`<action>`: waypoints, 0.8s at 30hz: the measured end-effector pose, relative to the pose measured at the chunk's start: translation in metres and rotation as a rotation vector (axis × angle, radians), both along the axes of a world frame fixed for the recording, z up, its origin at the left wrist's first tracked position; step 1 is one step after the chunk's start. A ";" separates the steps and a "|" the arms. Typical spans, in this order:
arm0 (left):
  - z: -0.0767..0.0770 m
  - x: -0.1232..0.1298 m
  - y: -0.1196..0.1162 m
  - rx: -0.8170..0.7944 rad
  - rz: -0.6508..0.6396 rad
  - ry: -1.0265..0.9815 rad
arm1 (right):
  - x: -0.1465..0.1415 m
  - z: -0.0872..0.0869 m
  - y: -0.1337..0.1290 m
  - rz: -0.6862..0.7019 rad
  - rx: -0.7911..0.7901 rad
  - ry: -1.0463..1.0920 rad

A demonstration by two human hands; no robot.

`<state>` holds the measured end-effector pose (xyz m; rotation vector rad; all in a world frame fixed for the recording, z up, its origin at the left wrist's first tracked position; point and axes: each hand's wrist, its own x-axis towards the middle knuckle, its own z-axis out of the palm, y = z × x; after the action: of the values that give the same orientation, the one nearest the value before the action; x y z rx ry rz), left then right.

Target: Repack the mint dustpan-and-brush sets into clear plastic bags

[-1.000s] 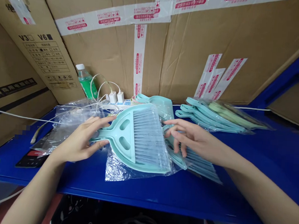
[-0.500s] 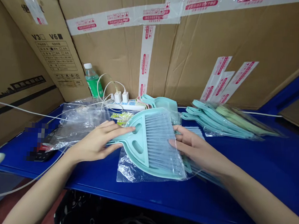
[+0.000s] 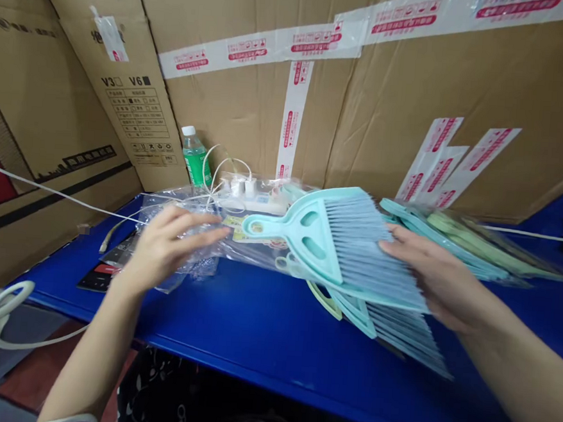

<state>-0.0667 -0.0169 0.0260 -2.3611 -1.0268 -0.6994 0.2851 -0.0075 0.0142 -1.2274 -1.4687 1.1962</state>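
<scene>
A mint-green plastic dustpan with a pale blue-bristled brush nested in it [image 3: 337, 240] is tilted above the table, its handle pointing left. My right hand [image 3: 435, 276] grips it at the bristle end. My left hand [image 3: 173, 242] hovers with spread fingers over a crumpled clear plastic bag [image 3: 196, 256], touching the film, which trails toward the dustpan. A second mint-green brush [image 3: 398, 328] lies partly under the raised one, close below my right hand. A bagged stack of mint and pale green dustpans [image 3: 452, 249] lies just beyond my right fingers.
A blue table edge [image 3: 252, 357] runs along the front. At the back stand a white power strip [image 3: 257, 203] with chargers and a green-labelled water bottle [image 3: 195, 157]. Cardboard boxes [image 3: 250, 106] form the back wall. Cables and a black device [image 3: 98, 275] lie left.
The dustpan has risen off the bag and tilted, its handle swinging up-left. The bag no longer wraps it. My left hand has moved away left. The view has shifted.
</scene>
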 end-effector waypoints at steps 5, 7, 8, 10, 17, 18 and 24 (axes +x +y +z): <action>0.008 -0.052 -0.015 -0.019 0.339 -0.200 | -0.007 0.013 -0.002 -0.221 -0.231 0.176; 0.005 -0.065 -0.016 -0.103 0.423 -0.179 | -0.012 0.012 -0.004 -0.220 -0.278 0.187; 0.003 -0.070 -0.014 -0.172 0.447 -0.151 | -0.014 0.010 -0.004 -0.206 -0.291 0.190; 0.000 -0.076 -0.011 -0.363 0.453 -0.082 | -0.015 0.006 -0.005 -0.162 -0.289 0.200; 0.012 -0.066 -0.017 -0.215 0.656 -0.054 | -0.003 -0.002 0.001 -0.103 -0.209 0.189; 0.015 -0.052 -0.018 -0.141 0.607 -0.061 | -0.001 -0.003 0.002 -0.080 -0.175 0.169; 0.012 0.065 0.008 -0.230 0.105 0.114 | 0.009 -0.010 0.004 0.060 -0.019 0.083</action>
<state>-0.0020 -0.0089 0.0377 -2.4851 -1.2267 -0.4218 0.2938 -0.0040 0.0044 -1.1390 -1.4447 1.2889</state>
